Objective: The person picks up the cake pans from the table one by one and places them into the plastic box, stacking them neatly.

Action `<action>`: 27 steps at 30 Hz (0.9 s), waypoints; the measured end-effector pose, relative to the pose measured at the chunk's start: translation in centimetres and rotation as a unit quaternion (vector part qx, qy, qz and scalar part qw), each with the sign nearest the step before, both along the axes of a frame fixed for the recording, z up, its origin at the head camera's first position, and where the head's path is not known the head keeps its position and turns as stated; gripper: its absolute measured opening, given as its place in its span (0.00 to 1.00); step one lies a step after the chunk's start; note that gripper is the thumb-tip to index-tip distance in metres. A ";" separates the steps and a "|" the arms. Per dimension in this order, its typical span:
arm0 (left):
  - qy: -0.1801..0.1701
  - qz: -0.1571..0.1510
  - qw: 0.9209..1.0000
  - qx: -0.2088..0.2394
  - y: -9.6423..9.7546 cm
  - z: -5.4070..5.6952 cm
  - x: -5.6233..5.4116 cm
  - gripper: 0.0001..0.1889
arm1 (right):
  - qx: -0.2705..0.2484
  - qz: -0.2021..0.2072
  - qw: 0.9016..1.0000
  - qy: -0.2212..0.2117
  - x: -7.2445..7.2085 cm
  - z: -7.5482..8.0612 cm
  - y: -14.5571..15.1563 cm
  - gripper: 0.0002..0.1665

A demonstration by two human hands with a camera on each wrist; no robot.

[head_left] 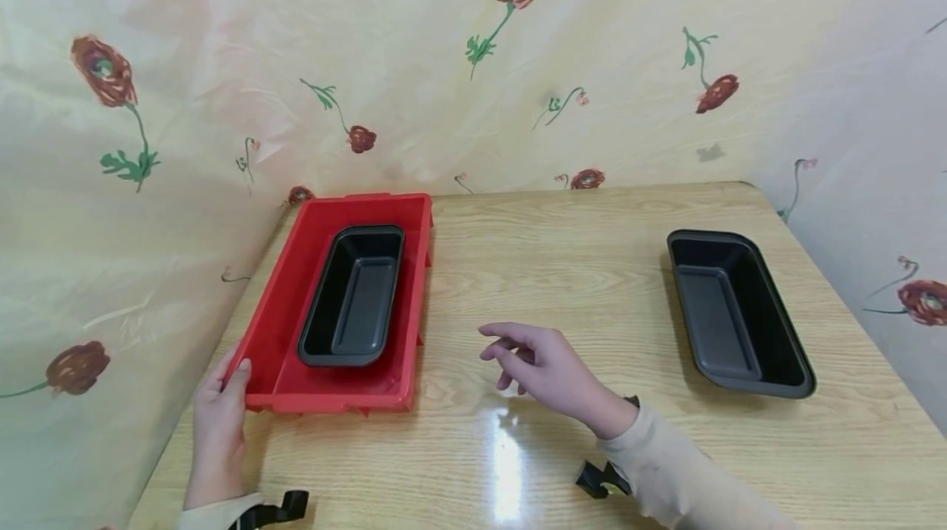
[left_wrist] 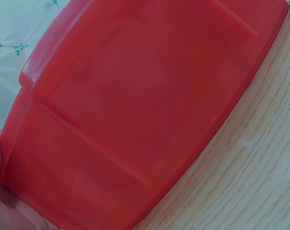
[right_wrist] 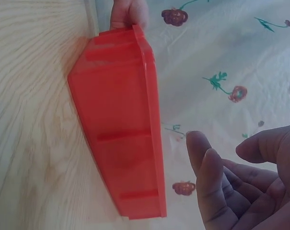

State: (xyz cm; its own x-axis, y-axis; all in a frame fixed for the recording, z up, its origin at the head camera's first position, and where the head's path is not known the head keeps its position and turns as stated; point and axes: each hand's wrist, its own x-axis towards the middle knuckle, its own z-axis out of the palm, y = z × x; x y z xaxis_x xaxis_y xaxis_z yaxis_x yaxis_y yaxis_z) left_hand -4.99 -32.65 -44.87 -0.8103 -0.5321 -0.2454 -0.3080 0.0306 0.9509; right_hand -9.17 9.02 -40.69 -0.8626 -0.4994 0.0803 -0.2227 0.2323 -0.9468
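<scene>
A red plastic bin (head_left: 414,308) rests on the table at the left. My left hand (head_left: 219,431) grips its near left corner, thumb over the rim and fingers along the outer side; the left wrist view shows the bin's near wall (left_wrist: 135,105) close up. Inside the bin sits a black loaf pan (head_left: 362,304). My right hand (head_left: 543,366) is over the middle of the table, fingers loosely bent and holding nothing. In the right wrist view those fingers (right_wrist: 212,187) appear apart from the bin's side wall.
Another black loaf pan (head_left: 728,324) stands on the right side of the wood-grain table (head_left: 562,267). Flower-printed sheeting (head_left: 414,62) hangs behind the table and along both sides. Each wrist carries a black strap mount (head_left: 602,481).
</scene>
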 end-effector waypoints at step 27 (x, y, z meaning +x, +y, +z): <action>0.003 0.005 1.000 0.007 -0.2 -0.4 -0.3 0.30 | 0.017 -0.060 0.997 0.044 1.7 1.0 5.2 0.20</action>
